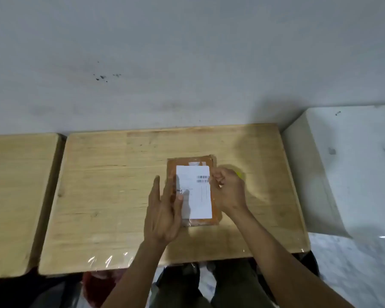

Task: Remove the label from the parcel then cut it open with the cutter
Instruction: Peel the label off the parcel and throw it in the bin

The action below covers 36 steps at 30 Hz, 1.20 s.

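Note:
A small brown parcel (192, 161) wrapped in clear tape lies flat on the wooden table (111, 185). A white label (197, 196) with barcodes covers most of its top. My left hand (165, 210) rests flat with fingers spread on the parcel's left side, overlapping the label's left edge. My right hand (228, 190) is curled at the label's right edge near the barcodes, fingertips pinched against that edge. A bit of yellow (239, 174), perhaps the cutter, peeks out behind my right hand; most of it is hidden.
A second wooden table (16, 196) stands to the left with a narrow gap between. A white box-like surface (342, 165) sits at the right. A grey wall runs along the back. Plastic wrap clings to the table's front edge (107, 261).

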{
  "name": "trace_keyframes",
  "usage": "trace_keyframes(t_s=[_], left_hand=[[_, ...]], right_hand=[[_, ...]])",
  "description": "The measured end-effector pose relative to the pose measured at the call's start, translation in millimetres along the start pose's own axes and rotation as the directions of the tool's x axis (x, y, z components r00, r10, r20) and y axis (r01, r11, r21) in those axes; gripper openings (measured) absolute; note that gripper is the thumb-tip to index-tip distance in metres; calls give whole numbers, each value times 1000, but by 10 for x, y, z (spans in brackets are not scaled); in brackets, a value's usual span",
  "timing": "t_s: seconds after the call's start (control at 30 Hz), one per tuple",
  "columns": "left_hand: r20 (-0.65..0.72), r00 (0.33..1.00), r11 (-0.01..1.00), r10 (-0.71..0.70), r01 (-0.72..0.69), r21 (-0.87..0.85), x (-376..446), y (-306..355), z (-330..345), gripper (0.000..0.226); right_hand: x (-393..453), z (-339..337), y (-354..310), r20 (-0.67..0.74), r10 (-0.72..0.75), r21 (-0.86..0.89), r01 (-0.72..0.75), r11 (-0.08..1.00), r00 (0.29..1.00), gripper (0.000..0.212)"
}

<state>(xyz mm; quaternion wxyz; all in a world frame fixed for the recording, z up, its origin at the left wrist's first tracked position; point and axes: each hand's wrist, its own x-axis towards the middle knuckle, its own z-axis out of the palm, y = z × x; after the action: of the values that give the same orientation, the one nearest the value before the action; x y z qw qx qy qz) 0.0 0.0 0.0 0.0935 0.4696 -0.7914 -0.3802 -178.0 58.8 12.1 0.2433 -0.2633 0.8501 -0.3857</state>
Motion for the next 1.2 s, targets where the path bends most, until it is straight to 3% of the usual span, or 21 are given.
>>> trace_keyframes(t_s=[0.33,0.87,1.2], left_hand=[[-34,999,996,-1,4,88,74,-162,385,69],[-63,997,989,53,-44,140,-1,-264,557,70],[-69,996,991,50,-41,128,-13,-265,560,70]], right_hand=[[317,241,50,14,50,-182,-46,982,999,12],[365,286,29,-40,23,-274,-33,961,999,15],[331,320,7,28,-69,-508,73,858,997,18]])
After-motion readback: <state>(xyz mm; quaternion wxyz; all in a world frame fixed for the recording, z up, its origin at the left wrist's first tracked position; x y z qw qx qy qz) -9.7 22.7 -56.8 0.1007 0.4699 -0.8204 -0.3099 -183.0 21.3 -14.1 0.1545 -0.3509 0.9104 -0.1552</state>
